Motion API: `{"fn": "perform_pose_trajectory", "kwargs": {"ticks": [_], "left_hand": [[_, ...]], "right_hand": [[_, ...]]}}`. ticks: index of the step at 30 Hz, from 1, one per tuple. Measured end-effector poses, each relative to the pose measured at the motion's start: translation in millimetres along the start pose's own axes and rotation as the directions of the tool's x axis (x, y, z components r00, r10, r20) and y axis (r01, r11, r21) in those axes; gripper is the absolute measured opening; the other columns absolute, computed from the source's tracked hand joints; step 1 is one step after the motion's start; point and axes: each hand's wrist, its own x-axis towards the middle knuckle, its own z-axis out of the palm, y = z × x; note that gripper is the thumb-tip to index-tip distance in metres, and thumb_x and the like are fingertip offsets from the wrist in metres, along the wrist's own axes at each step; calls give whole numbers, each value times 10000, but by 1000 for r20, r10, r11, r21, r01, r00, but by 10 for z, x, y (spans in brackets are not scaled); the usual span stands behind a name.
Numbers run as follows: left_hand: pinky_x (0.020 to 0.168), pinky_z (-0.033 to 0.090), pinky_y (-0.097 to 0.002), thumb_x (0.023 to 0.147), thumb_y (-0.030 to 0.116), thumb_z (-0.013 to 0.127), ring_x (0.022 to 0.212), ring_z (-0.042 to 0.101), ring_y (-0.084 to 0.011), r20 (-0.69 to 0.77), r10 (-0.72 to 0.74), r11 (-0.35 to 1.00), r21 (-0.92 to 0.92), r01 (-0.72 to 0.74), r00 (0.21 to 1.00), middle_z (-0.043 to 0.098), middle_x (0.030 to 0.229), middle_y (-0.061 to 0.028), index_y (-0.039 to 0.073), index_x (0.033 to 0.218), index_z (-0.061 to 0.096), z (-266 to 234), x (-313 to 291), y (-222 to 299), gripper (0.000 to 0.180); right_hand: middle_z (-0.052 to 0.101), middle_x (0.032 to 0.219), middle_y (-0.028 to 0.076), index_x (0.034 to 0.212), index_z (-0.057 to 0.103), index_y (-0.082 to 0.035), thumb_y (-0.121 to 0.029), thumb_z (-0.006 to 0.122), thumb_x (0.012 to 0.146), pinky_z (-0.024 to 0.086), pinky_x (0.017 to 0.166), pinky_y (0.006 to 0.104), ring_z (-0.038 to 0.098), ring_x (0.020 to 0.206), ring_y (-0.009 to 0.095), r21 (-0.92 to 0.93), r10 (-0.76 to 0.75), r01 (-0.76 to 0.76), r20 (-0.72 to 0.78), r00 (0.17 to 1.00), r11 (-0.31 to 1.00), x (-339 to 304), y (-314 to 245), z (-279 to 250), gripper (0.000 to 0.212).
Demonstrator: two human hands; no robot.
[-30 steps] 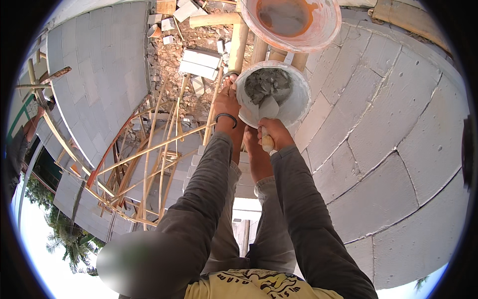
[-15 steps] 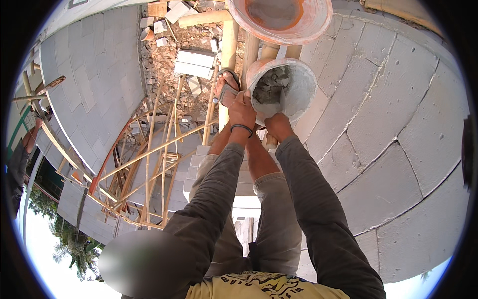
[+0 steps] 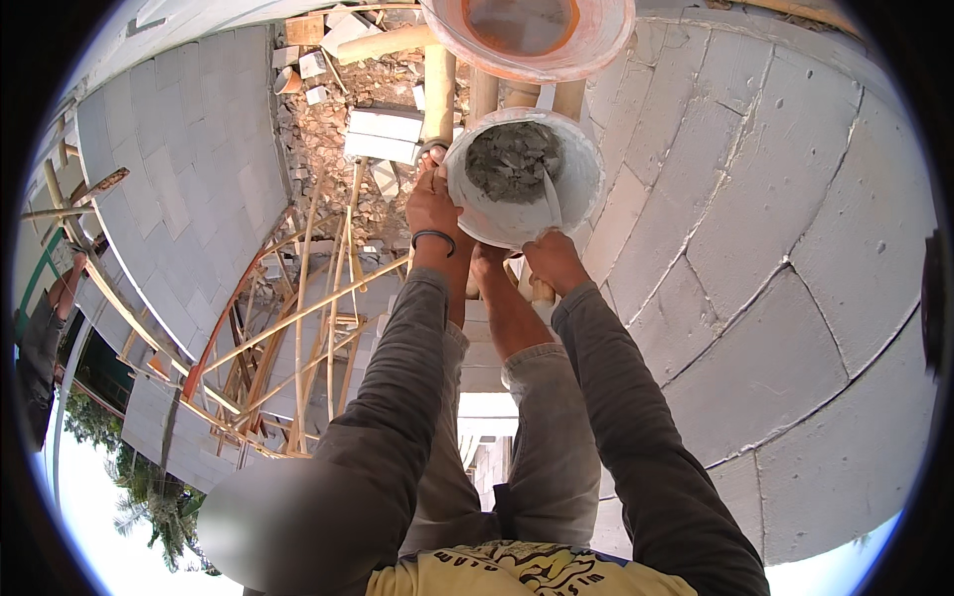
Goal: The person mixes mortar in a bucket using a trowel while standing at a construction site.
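Bucket (image 3: 579, 194), whitish inside, centre of the scene, mouth tipped toward the wearer; what its base rests on cannot be seen. Wet grey mortar (image 3: 510, 162) heaped at far left of the interior, surface lumpy. Near and right inner walls smeared but mostly bare.

Right hand (image 3: 555, 261) at the near rim, clenched round a trowel (image 3: 552, 202); blade inside the bucket, seen narrow, tip touching the right edge of the mortar. Left hand (image 3: 433, 211) grasping the bucket at its left rim, fingers bunched. Black wristband (image 3: 434, 234) on that wrist. Both forearms in grey sleeves (image 3: 621, 407).

Far side, just beyond the bucket: wide basin (image 3: 608, 42), whitish with orange stains, grey liquid (image 3: 522, 22) within. Round wooden poles (image 3: 439, 94) run between and left of the two vessels. Toes of one foot (image 3: 431, 155) show just past the left hand.

Right: wall of large pale blocks (image 3: 765, 288), joints uneven, some dark. Left: second block wall (image 3: 179, 169). Between, lower down: rubble (image 3: 388, 84), a few white blocks (image 3: 386, 129) lying together, a lattice of thin timber poles (image 3: 303, 318). Far left edge: another person (image 3: 45, 343), partly cut off.
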Motion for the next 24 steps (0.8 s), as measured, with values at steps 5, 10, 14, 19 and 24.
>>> {"fn": "perform_pose_trajectory", "kwargs": {"ticks": [5,10,14,19,24], "left_hand": [[582,516,-352,914,313,505,688,638,-279,-9,-5,999,52,5,1000,635,857,-202,-9,1086,590,-108,-39,39,375],[548,513,-357,919,290,495,670,624,-257,5,281,936,220,-275,960,627,831,-183,-21,1061,592,164,3,-97,356],[499,506,-334,919,303,500,638,610,-218,-45,339,914,254,-317,940,619,797,-165,-16,1014,613,-249,270,-370,352],[574,507,-339,882,291,553,687,612,-237,24,130,980,146,-132,991,626,840,-158,8,1021,616,-13,199,-188,321],[740,519,-399,816,219,633,856,632,-332,60,-132,990,-32,134,989,644,956,-175,60,1073,604,-176,222,-124,304]], "right_hand": [[571,728,154,767,545,82,-93,526,765,467,417,365,599,538,220,612,252,-288,147,956,737,-350,-432,-218,176],[601,855,245,783,593,80,-116,555,721,489,692,418,591,729,366,-295,-236,208,-62,970,933,260,-339,-155,209],[596,953,263,791,620,70,-166,546,731,444,866,437,558,983,395,-239,-50,32,-73,996,970,-206,-487,-82,254],[567,996,324,884,580,122,-197,536,729,437,866,450,551,956,456,-62,53,-54,-17,998,997,237,-262,-263,357],[565,1018,336,875,574,135,-186,524,746,443,884,441,557,985,443,-137,53,-61,-56,997,989,-43,-437,122,349]]}}
